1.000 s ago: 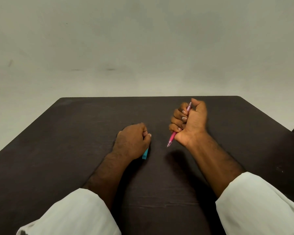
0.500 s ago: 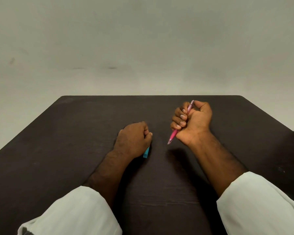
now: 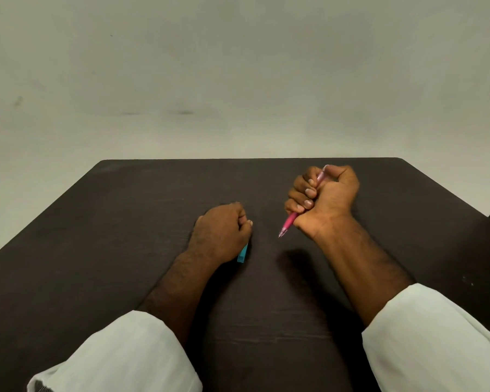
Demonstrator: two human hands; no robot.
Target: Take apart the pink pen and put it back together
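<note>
- Now your right hand (image 3: pixel 327 199) clenches the pink pen (image 3: pixel 289 222), seemingly whole, tip down, above the table (image 3: pixel 125 222).
- Left hand (image 3: pixel 222 230) curls over a blue piece (image 3: pixel 243 254); grip unclear.
- Next, likely: left fingers twist the barrel.

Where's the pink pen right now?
In the head view, the pink pen is gripped in the right hand, right of centre above the table, its tip pointing down toward the left hand.

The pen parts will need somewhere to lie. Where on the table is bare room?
Bare tabletop runs left of the left hand, and along the far edge behind both hands. Tightest: the gap between the blue piece and the pink pen in the right hand.
</note>
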